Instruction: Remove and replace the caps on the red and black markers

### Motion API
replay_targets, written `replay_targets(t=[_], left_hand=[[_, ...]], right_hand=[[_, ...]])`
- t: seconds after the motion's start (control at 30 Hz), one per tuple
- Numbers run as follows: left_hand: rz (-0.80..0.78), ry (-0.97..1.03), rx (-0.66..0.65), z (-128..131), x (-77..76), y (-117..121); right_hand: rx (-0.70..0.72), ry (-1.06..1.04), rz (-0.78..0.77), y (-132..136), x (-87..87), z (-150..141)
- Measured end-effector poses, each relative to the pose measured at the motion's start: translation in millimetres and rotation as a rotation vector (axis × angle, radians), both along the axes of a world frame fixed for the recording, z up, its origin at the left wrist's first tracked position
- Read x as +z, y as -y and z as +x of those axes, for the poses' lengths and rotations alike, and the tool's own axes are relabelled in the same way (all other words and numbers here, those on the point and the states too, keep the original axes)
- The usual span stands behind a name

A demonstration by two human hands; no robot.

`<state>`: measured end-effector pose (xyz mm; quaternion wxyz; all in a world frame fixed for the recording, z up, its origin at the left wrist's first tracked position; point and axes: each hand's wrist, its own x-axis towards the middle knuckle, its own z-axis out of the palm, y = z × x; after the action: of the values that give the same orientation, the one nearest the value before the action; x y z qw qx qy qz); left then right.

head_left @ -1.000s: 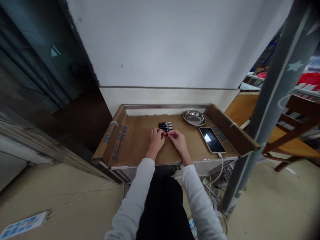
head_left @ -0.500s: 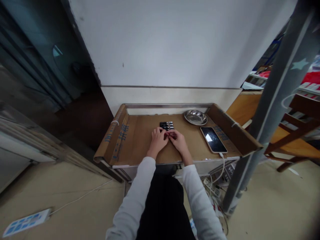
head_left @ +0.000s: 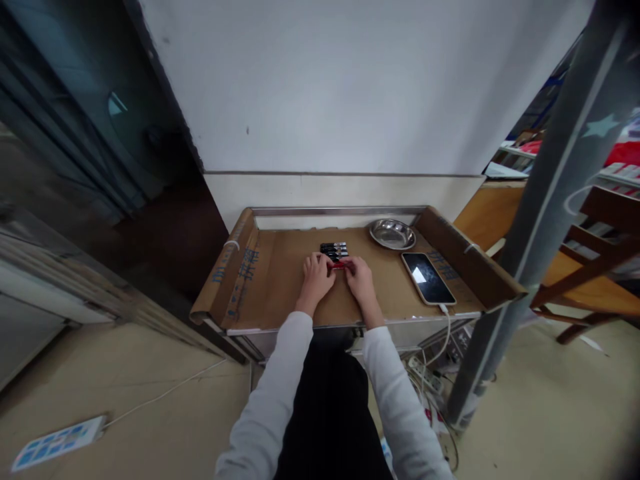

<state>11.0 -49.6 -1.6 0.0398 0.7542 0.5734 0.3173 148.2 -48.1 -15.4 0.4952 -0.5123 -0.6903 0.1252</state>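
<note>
Both of my hands rest on a cardboard-lined table [head_left: 280, 287]. Between them I pinch a small red stick-like object [head_left: 339, 265], too small to name. My left hand [head_left: 317, 279] closes on its left end and my right hand [head_left: 358, 277] on its right end. Just beyond my fingers lies a short row of black and silver stick-like pieces [head_left: 333, 250], side by side on the cardboard.
A shallow steel bowl [head_left: 393, 234] stands at the back right, and a phone [head_left: 429, 278] on a white cable lies near the right edge. Raised cardboard flaps border both sides. A grey pole [head_left: 530, 220] rises to the right; a power strip [head_left: 53, 443] lies on the floor.
The red object was covered by my fingers half a second ago and now shows between my hands again. My hands stay in about the same place.
</note>
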Motion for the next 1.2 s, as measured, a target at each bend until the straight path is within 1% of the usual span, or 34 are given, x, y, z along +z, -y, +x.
replay_targets(t=[0.13, 0.23, 0.33, 0.43, 0.5, 0.57, 0.63, 0.67, 0.7, 0.77, 0.87, 0.93, 1.1, 1.2], left_hand=[[-0.015, -0.022, -0.037, 0.8, 2.5, 0.5], [-0.024, -0.025, -0.02, 0.7, 3.1, 0.9], [-0.027, -0.015, 0.028, 0.5, 3.6, 2.1], [-0.021, -0.006, 0.069, 0.7, 5.7, 3.2], [-0.008, 0.011, 0.143, 0.5, 7.8, 2.8], [-0.014, 0.045, 0.289, -0.4, 9.3, 0.8], [-0.033, 0.089, 0.452, -1.5, 9.0, -2.6], [-0.04, 0.102, 0.512, -1.9, 7.8, -4.7], [-0.041, 0.104, 0.546, -2.2, 6.1, -6.9], [-0.035, 0.08, 0.545, -2.3, 1.3, -11.0], [-0.031, 0.04, 0.504, -1.8, -5.5, -15.1], [-0.033, 0.03, 0.5, -1.5, -7.6, -15.9], [-0.037, 0.008, 0.501, -1.1, -4.3, -13.2], [-0.048, 0.003, 0.494, -0.1, -1.7, -11.5]], right_hand=[[0.025, -0.017, -0.001, 0.7, 1.1, -0.3], [0.019, -0.003, -0.013, 1.0, 1.4, -0.6], [-0.033, 0.035, -0.034, 2.3, 2.7, -1.1], [-0.119, 0.096, -0.031, 4.0, 5.3, -1.2], [-0.221, 0.13, -0.023, 4.7, 6.9, -1.0], [-0.359, 0.152, -0.041, 5.0, 7.2, -0.7], [-0.506, 0.186, -0.092, 5.1, 6.4, -1.0], [-0.569, 0.21, -0.123, 5.1, 5.6, -1.5], [-0.619, 0.239, -0.152, 5.2, 4.8, -2.3], [-0.674, 0.29, -0.187, 5.4, 3.4, -4.4], [-0.674, 0.318, -0.174, 5.4, 1.9, -7.7], [-0.666, 0.324, -0.159, 5.1, 1.4, -9.1], [-0.676, 0.369, -0.191, 4.2, 1.7, -11.4], [-0.68, 0.374, -0.175, 4.5, 2.4, -12.9]])
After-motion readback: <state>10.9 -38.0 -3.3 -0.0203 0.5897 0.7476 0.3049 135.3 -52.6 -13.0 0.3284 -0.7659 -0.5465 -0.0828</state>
